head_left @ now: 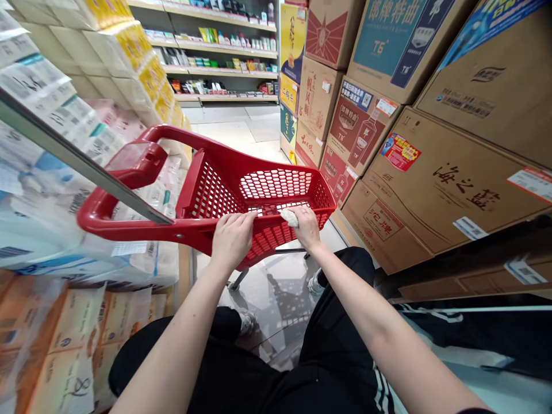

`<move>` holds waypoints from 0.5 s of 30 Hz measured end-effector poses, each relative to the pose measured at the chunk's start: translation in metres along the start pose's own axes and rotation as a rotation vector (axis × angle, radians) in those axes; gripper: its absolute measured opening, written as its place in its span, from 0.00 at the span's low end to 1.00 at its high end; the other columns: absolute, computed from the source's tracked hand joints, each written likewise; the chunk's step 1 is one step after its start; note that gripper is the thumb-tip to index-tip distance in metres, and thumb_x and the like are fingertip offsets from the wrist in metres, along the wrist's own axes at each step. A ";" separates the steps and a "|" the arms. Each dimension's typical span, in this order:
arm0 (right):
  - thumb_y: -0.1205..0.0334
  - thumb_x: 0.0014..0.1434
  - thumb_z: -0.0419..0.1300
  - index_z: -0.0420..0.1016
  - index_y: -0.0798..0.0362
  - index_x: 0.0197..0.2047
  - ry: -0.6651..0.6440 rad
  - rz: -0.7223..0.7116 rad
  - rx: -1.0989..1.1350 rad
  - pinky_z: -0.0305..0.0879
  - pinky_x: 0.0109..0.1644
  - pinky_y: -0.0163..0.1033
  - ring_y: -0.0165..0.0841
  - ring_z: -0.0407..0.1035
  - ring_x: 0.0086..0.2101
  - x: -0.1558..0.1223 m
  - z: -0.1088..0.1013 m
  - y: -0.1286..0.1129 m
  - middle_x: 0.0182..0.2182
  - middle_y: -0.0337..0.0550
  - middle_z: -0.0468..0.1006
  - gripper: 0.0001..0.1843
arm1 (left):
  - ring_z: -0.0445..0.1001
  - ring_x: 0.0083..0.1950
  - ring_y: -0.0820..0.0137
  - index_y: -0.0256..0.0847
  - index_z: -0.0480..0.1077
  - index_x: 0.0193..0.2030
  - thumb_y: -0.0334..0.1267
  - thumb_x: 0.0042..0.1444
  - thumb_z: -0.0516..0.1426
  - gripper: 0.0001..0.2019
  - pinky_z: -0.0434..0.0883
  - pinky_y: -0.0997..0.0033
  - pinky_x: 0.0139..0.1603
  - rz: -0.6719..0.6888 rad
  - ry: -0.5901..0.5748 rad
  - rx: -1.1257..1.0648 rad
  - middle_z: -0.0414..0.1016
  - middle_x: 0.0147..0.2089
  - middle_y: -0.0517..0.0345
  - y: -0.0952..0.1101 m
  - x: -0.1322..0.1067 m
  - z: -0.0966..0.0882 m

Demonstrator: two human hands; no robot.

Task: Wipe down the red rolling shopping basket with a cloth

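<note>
A red plastic shopping basket on wheels [224,190] stands in front of me in a shop aisle, its red handle [129,167] swung up to the left. My left hand [233,238] grips the basket's near rim, fingers curled over the edge. My right hand [307,226] rests on the same rim a little to the right, closed around a small white crumpled thing [290,217], perhaps a cloth or tissue. The basket looks empty inside. My legs in black trousers show below.
Stacked brown cardboard cartons [440,190] wall the right side. Packs of tissue paper [47,190] on a shelf fill the left side, with orange boxes [64,339] below. The shiny tiled floor [241,129] runs ahead to shelves of bottles [224,46].
</note>
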State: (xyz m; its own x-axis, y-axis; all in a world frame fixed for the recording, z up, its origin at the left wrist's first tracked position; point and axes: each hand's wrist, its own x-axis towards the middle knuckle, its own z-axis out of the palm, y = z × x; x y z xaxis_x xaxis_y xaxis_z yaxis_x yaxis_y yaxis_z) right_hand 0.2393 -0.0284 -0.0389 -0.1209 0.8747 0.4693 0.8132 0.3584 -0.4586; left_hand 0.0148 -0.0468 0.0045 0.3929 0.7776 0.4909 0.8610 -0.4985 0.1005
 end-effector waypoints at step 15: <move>0.62 0.64 0.48 0.58 0.49 0.63 -0.135 -0.215 -0.185 0.45 0.64 0.51 0.40 0.56 0.54 0.009 0.033 -0.036 0.53 0.49 0.66 0.23 | 0.67 0.43 0.60 0.47 0.71 0.49 0.40 0.62 0.46 0.15 0.57 0.57 0.48 -0.034 0.002 0.247 0.73 0.38 0.51 -0.022 -0.005 -0.010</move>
State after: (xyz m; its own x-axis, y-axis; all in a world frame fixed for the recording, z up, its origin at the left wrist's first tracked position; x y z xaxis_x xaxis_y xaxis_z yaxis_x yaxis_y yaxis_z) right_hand 0.1895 -0.0225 -0.0430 -0.3658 0.8251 0.4306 0.8491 0.4853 -0.2086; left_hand -0.0094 -0.0430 0.0085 0.3615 0.7914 0.4929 0.9268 -0.3627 -0.0973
